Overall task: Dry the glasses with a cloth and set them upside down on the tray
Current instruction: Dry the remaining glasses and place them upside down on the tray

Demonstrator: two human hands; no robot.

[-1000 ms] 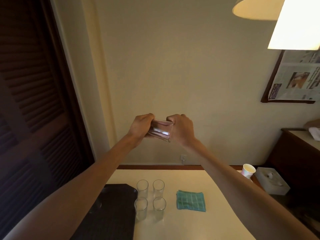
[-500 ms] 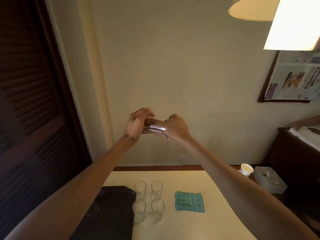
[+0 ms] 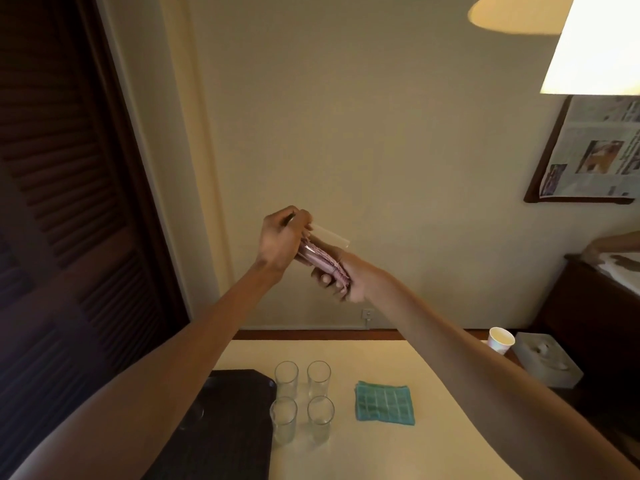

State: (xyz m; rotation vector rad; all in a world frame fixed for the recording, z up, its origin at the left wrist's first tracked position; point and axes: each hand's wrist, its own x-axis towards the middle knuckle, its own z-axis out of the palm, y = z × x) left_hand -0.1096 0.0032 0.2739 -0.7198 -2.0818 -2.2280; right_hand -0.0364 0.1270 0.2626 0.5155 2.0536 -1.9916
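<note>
Item: clear cylindrical drinking glass [image 3: 330, 235], tilted, mid-air above cream table [image 3: 398, 358]. Left hand [image 3: 278, 242] grips one end; right hand [image 3: 341, 284] clasps pink ribbed cloth [image 3: 323, 265] round it. Judged light, slippery, breakable; grasp the wall.

A grid pattern marks the teal cloth [image 3: 384, 403]; the other cloth [image 3: 322, 263] is pink, the tray [image 3: 225, 438] black

A cream table [image 3: 433, 445] carries a black tray [image 3: 225, 427], four upright glasses [image 3: 286, 379] in a two-by-two block at the tray's 3 o'clock edge, and a folded teal cloth [image 3: 384, 402] at the glasses' 3 o'clock.
</note>
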